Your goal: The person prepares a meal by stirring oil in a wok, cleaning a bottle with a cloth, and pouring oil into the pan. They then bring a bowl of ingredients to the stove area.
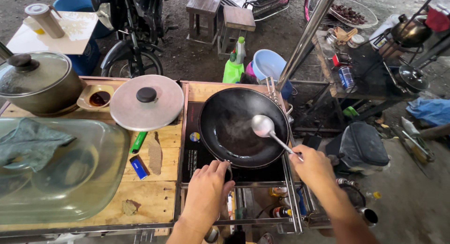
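While the left hand [205, 190] grips the wok [243, 126] handle, the right hand [313, 168] clamps a ladle [263, 126], stirring; next, steady scooping.

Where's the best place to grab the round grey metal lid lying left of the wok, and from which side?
Take the round grey metal lid by its black centre knob, coming straight down from above. It lies flat on the wooden counter, rim low against the boards, and the knob is the only raised part.
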